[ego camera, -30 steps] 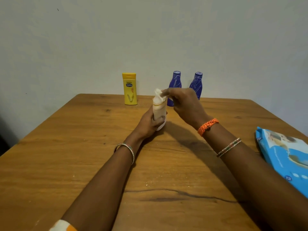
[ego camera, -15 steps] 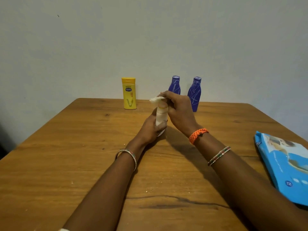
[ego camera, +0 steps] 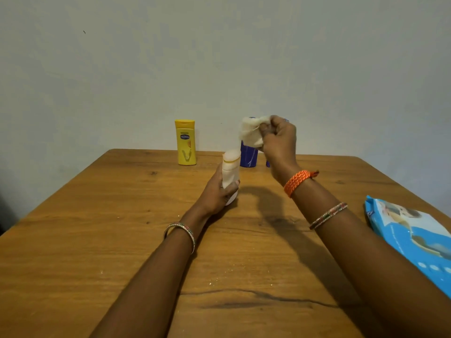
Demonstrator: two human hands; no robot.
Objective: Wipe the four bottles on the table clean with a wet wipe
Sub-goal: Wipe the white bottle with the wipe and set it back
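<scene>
Gripping a cream bottle [ego camera: 230, 170] upright at frame centre, the left hand [ego camera: 217, 191] steadies it on the tabletop [ego camera: 97, 228]; the right hand [ego camera: 278, 140] pinches a crumpled wet wipe [ego camera: 251, 131] above it. Yellow bottle [ego camera: 186, 142] and blue bottle [ego camera: 248, 157] stand behind.

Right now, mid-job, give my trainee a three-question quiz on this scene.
1. True or false: the wet wipe lies on the table.
2. Which hand grips the cream bottle?
3. The yellow bottle stands: A) by the far edge, B) beside the blue wipes pack, C) on its side.

Key
1. False: the right hand holds it up.
2. The left hand.
3. A.
</scene>
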